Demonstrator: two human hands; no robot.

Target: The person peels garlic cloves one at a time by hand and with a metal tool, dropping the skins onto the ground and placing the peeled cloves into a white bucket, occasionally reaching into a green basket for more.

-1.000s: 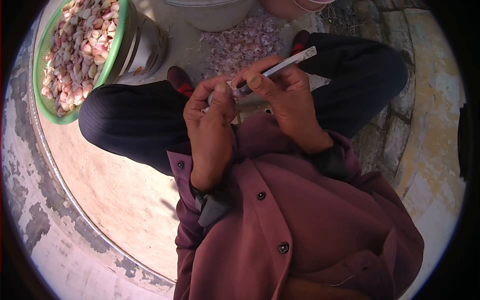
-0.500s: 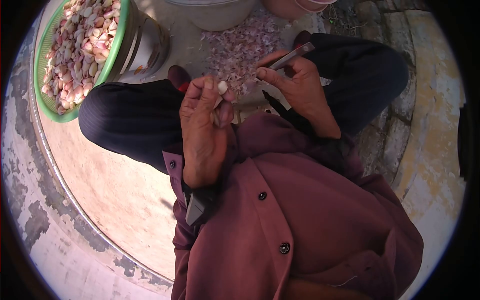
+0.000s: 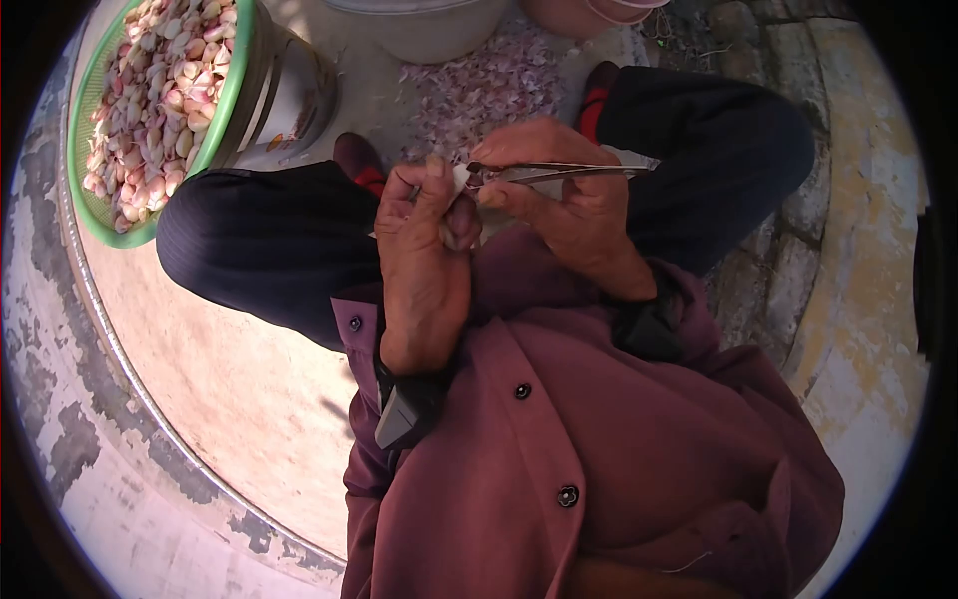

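Observation:
My left hand (image 3: 424, 265) is closed, with a pale garlic clove (image 3: 460, 180) pinched between thumb and fingers. More whitish pieces seem tucked in its curled fingers, mostly hidden. My right hand (image 3: 579, 215) grips metal tweezers (image 3: 559, 172) between thumb and fingers. Their tips meet the clove, where a bit of dark reddish skin shows. Both hands are close together in front of my lap, above the ground.
A green basket (image 3: 242, 80) heaped with unpeeled garlic cloves (image 3: 160, 110) rests by a bucket (image 3: 304, 100) at upper left. Garlic skins (image 3: 489, 85) litter the ground between my feet. A pale tub (image 3: 429, 30) and a pinkish tub (image 3: 559, 15) stand beyond.
My right hand has moved left and turned, bringing the tweezers from apart to the clove. My left hand has shifted slightly right, still holding the clove.

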